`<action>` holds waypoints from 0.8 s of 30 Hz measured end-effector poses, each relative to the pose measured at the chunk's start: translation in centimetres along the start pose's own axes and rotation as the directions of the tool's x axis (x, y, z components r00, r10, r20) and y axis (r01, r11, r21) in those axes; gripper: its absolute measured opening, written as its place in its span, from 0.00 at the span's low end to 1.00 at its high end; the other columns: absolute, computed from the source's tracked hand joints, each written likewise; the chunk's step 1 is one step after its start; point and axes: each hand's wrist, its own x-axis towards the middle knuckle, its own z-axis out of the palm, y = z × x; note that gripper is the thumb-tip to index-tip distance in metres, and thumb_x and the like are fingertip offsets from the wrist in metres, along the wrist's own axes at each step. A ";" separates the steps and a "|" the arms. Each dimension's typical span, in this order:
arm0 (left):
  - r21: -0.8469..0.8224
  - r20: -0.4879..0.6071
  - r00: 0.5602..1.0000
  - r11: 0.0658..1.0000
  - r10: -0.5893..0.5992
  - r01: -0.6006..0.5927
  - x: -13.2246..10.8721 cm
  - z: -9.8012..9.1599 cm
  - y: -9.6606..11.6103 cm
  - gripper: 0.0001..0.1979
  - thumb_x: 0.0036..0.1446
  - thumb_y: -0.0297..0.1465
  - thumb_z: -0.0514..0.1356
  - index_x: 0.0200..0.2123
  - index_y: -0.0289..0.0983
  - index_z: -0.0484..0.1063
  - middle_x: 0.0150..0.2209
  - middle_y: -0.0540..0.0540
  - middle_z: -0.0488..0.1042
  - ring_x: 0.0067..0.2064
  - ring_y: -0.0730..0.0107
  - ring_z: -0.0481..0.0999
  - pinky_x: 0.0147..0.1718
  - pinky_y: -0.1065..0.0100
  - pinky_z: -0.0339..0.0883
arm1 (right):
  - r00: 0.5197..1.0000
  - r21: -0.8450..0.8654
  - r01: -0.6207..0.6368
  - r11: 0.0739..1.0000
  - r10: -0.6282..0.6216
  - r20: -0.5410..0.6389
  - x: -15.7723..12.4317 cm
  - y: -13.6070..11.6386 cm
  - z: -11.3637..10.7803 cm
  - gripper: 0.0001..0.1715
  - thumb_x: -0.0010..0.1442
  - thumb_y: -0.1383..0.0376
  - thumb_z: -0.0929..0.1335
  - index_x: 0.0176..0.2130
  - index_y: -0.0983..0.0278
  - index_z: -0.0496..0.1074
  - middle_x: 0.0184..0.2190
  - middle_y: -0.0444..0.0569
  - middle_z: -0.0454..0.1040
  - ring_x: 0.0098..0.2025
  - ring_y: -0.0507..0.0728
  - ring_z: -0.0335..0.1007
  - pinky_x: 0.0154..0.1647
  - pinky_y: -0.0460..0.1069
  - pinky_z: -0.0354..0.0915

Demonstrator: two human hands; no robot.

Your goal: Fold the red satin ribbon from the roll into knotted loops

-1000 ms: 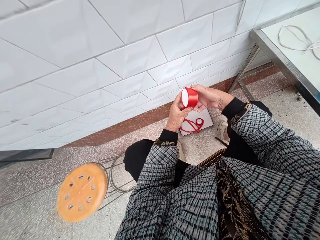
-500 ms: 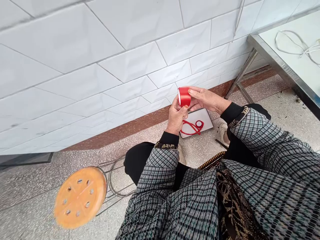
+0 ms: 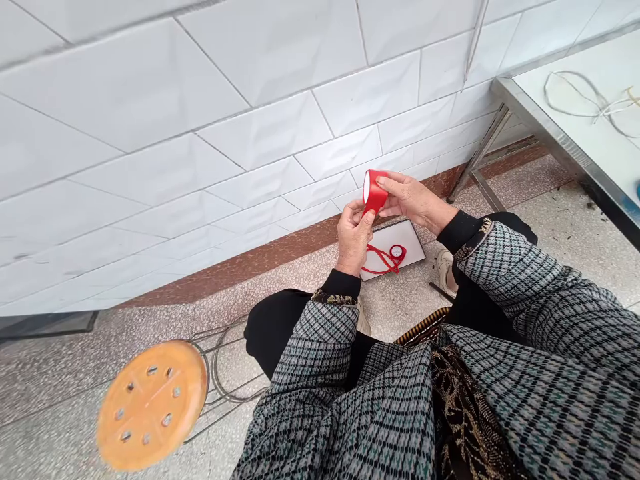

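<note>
Wide red satin ribbon on a roll [image 3: 377,191] is held up in front of me, its white end face turned to the left. My right hand [image 3: 409,200] grips the roll from the right, with the thumb on the ribbon's surface. Just below the roll, my left hand [image 3: 353,233] pinches the ribbon's lower end between thumb and fingers. Beneath both hands lies a shallow white box or board [image 3: 411,245] with a dark edge. On it rests a narrower red ribbon or cord [image 3: 384,263] in loose loops, with a small round red-rimmed spool [image 3: 397,252].
An orange round stool seat [image 3: 153,405] with holes and metal legs lies on its side on the speckled floor, left. A metal-framed table [image 3: 560,133] bearing a white cable [image 3: 595,100] stands at the right. White tiled wall [image 3: 280,133] rises ahead.
The roll has shifted slightly right and away from my left hand. A short length of ribbon now stretches between the roll and my left fingers.
</note>
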 end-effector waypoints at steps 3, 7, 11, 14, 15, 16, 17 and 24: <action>0.195 -0.015 0.994 0.975 0.110 -0.105 -0.6 0.2 0.2 0.19 0.57 0.49 0.72 0.34 0.40 0.74 0.22 0.58 0.61 0.21 0.79 0.54 0.21 0.71 0.48 | 0.997 -0.012 -0.010 1.000 0.009 -0.082 0.3 -0.2 -0.2 0.19 0.70 0.50 0.76 0.51 0.57 0.73 0.35 0.42 0.80 0.30 0.50 0.77 0.30 0.44 0.76; 0.354 0.034 0.975 0.909 0.220 -0.218 -1.0 0.3 0.7 0.15 0.57 0.42 0.69 0.28 0.38 0.74 0.22 0.55 0.66 0.26 0.76 0.62 0.28 0.70 0.58 | 0.991 -0.013 -0.047 0.999 0.045 -0.130 0.4 -0.3 -0.1 0.14 0.75 0.52 0.72 0.47 0.59 0.73 0.34 0.45 0.82 0.28 0.51 0.76 0.28 0.44 0.73; 0.342 -0.004 0.981 0.922 0.193 -0.180 -0.3 -0.1 0.3 0.13 0.54 0.40 0.70 0.26 0.38 0.74 0.23 0.54 0.69 0.27 0.75 0.64 0.29 0.70 0.59 | 0.983 0.035 -0.145 0.989 0.148 -0.110 0.2 -0.5 -0.1 0.18 0.76 0.49 0.70 0.44 0.60 0.72 0.30 0.47 0.81 0.27 0.52 0.76 0.27 0.43 0.73; 0.306 -0.031 0.985 0.940 0.169 -0.151 0.4 -0.6 -0.3 0.11 0.54 0.37 0.71 0.28 0.38 0.74 0.24 0.54 0.71 0.28 0.74 0.66 0.31 0.70 0.61 | 0.967 0.036 -0.243 0.969 0.245 -0.074 0.1 -0.9 0.0 0.24 0.77 0.45 0.67 0.41 0.61 0.72 0.27 0.47 0.79 0.23 0.51 0.71 0.25 0.43 0.73; 0.288 -0.041 0.986 0.946 0.164 -0.146 0.6 -0.8 -0.5 0.09 0.54 0.35 0.72 0.32 0.39 0.75 0.24 0.55 0.70 0.28 0.74 0.66 0.31 0.70 0.62 | 0.962 0.022 -0.266 0.964 0.267 -0.066 0.0 -1.1 0.1 0.25 0.78 0.45 0.65 0.40 0.61 0.72 0.26 0.48 0.78 0.22 0.51 0.70 0.24 0.43 0.72; 0.271 -0.041 0.987 0.952 0.158 -0.141 0.7 -0.9 -0.6 0.09 0.54 0.33 0.72 0.37 0.39 0.78 0.24 0.56 0.68 0.27 0.74 0.64 0.31 0.70 0.61 | 0.958 0.004 -0.281 0.960 0.281 -0.062 -0.1 -1.3 0.1 0.26 0.79 0.45 0.64 0.39 0.61 0.72 0.25 0.48 0.77 0.21 0.51 0.70 0.23 0.43 0.72; 0.257 -0.026 0.988 0.956 0.151 -0.139 0.9 -1.1 -0.6 0.13 0.55 0.32 0.72 0.44 0.41 0.80 0.23 0.57 0.66 0.26 0.74 0.62 0.30 0.70 0.60 | 0.954 -0.017 -0.293 0.956 0.291 -0.063 -0.2 -1.4 0.1 0.26 0.79 0.45 0.64 0.39 0.61 0.72 0.24 0.48 0.77 0.21 0.51 0.69 0.22 0.43 0.71; 0.224 0.207 0.972 0.961 0.113 -0.160 1.7 -2.2 -0.6 0.34 0.57 0.32 0.74 0.67 0.45 0.77 0.22 0.58 0.62 0.24 0.75 0.56 0.26 0.68 0.54 | 0.947 -0.054 -0.314 0.948 0.308 -0.092 -0.5 -1.6 0.1 0.24 0.80 0.49 0.64 0.38 0.62 0.72 0.22 0.47 0.76 0.19 0.50 0.68 0.20 0.42 0.69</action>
